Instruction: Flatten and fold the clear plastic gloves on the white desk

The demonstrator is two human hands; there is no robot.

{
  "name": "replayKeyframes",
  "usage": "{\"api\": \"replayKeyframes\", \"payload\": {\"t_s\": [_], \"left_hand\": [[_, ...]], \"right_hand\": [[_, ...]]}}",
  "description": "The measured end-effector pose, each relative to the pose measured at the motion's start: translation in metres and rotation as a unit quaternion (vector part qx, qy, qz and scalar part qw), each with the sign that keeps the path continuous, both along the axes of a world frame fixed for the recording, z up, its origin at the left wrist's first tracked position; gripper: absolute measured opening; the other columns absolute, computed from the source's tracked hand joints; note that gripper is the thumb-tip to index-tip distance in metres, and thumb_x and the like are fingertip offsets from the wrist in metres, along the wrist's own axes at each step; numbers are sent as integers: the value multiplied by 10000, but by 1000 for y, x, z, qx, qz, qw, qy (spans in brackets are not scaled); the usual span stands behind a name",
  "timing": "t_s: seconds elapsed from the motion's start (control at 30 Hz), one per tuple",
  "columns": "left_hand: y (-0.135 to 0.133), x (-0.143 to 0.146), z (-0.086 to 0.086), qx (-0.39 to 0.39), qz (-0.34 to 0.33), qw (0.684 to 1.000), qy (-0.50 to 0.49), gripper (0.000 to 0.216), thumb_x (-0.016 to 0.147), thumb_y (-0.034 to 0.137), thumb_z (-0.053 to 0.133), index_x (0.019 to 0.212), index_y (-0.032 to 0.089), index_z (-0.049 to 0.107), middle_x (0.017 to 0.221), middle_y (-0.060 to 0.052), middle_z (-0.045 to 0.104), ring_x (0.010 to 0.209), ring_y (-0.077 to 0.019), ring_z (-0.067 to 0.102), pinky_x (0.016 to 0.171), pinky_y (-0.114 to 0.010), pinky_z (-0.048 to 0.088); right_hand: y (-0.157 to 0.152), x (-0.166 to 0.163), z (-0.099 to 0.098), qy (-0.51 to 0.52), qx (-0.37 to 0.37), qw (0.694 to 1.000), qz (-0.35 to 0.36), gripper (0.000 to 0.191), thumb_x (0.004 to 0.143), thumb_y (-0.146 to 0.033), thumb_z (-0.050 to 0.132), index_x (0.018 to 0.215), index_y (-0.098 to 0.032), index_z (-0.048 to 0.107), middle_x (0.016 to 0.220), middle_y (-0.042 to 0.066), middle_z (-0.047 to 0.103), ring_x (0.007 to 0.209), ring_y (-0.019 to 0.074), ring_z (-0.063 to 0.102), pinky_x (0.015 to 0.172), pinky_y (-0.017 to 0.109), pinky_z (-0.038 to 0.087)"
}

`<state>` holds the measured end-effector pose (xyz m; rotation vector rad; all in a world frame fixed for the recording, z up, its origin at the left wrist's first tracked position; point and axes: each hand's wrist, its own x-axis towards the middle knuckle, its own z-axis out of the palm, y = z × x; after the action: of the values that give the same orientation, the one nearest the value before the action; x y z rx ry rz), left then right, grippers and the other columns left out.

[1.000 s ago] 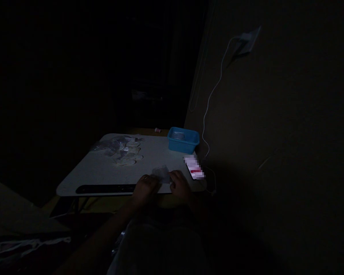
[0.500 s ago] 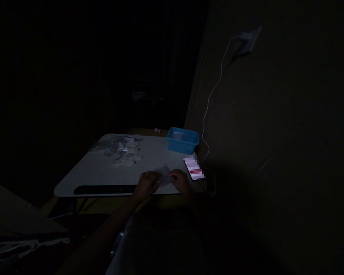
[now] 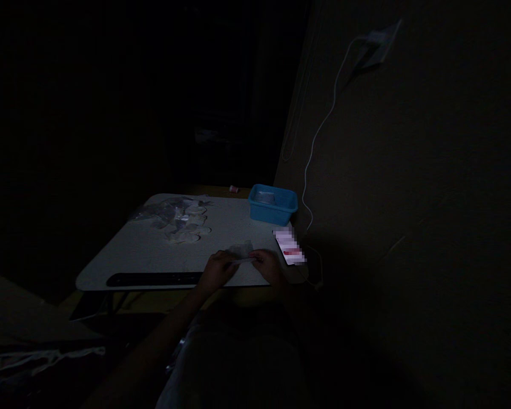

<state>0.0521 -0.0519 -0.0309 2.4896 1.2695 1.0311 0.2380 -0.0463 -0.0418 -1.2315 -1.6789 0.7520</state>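
Observation:
The scene is very dark. My left hand point(image 3: 218, 269) and my right hand point(image 3: 267, 264) sit close together at the near edge of a small pale table point(image 3: 153, 255). Both pinch a small clear plastic bag point(image 3: 241, 250) held between them just above the tabletop. Whether the bag holds anything cannot be made out. At the far left of the table lies a heap of pale small pieces and clear bags point(image 3: 179, 218).
A blue plastic tub point(image 3: 272, 204) stands at the table's far right corner. A lit phone point(image 3: 289, 247) lies by the right edge, with a white cable point(image 3: 319, 130) running up the wall to a plug. A dark slot point(image 3: 153, 279) runs along the near edge.
My hands have drawn a little closer together on the bag and lifted it slightly. The view has shifted a little; nothing else on the table moved.

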Motion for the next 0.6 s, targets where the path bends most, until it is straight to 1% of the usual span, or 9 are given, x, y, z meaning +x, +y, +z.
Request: {"api": "replayKeyframes", "payload": {"t_s": [0.17,0.27,0.4,0.5,0.6], "left_hand": [[-3,-1,-1,-11,4,1000,-3,174,764,230,507,833,187,661,814,-57,673,798,-176,584,731,-315,456],[-5,-1,0,-19,11,1000,-4,197,767,229,498,886,185,649,842,-56,671,803,-174,589,737,-314,457],[-5,0,0,-23,15,1000,-8,213,778,231,471,892,169,640,872,-72,669,797,-177,597,741,-318,459],[-5,1,1,-30,37,999,-16,231,766,233,470,914,149,626,864,-86,667,786,-188,601,724,-321,463],[-4,2,3,-55,43,997,-30,256,764,249,460,942,144,610,835,-77,664,743,-179,602,677,-298,464]], "right_hand": [[-3,0,3,-50,9,999,-20,238,658,-107,503,825,-184,654,787,24,676,707,146,614,676,273,488],[-4,-1,6,-74,18,996,-35,220,681,-138,503,830,-192,655,742,15,669,656,135,598,631,247,478],[-6,-1,11,-104,28,993,-46,184,663,-134,511,775,-179,650,701,13,655,634,132,580,607,229,462],[-7,-1,11,-89,16,995,-31,178,653,-130,498,760,-163,637,697,11,647,629,132,578,593,223,460],[-6,-3,9,-49,8,998,-26,181,677,-165,495,800,-161,627,734,19,652,657,137,589,617,236,469]]}}
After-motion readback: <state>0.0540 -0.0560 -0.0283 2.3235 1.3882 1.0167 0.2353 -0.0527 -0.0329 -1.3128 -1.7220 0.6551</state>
